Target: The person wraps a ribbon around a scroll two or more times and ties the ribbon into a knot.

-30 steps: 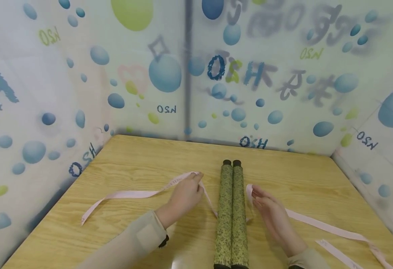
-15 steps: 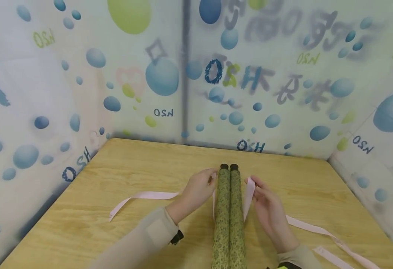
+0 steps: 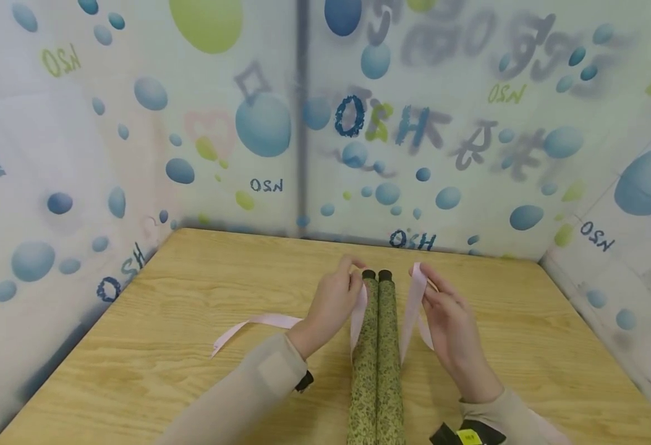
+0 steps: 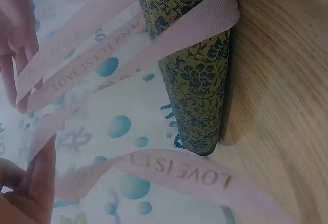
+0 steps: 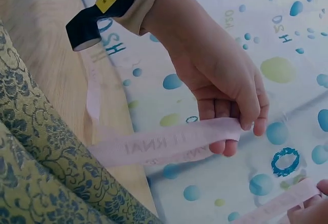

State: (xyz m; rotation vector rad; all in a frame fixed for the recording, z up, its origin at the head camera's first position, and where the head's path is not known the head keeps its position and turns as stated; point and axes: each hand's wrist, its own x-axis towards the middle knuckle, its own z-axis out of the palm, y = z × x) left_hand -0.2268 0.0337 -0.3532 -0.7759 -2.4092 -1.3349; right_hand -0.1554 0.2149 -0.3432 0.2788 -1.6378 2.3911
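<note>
Two rolled scrolls (image 3: pixel 365 364), covered in green-gold flowered brocade with black end knobs, lie side by side, pointing away from me. A pink ribbon (image 4: pixel 200 26) printed with "LOVE IS ETERNAL" crosses a scroll and rises on both sides of the pair. My left hand (image 3: pixel 331 306) pinches the ribbon just left of the scrolls, near their far ends; its fingertips are partly hidden in the head view. To the right of the pair, my right hand (image 3: pixel 459 334) holds the other length between thumb and fingers, raised in a loop (image 5: pixel 225 129).
The wooden table (image 3: pixel 219 272) extends around the scrolls to printed fabric walls (image 3: pixel 264 204). A loose ribbon tail (image 3: pixel 269 320) trails on the left. A black strap with a yellow label (image 3: pixel 468 436) circles the right wrist.
My left hand has moved right, close to the scrolls, with its ribbon. My right hand has risen and moved slightly away from me, pulling its ribbon higher. The left tail has slid toward the scrolls.
</note>
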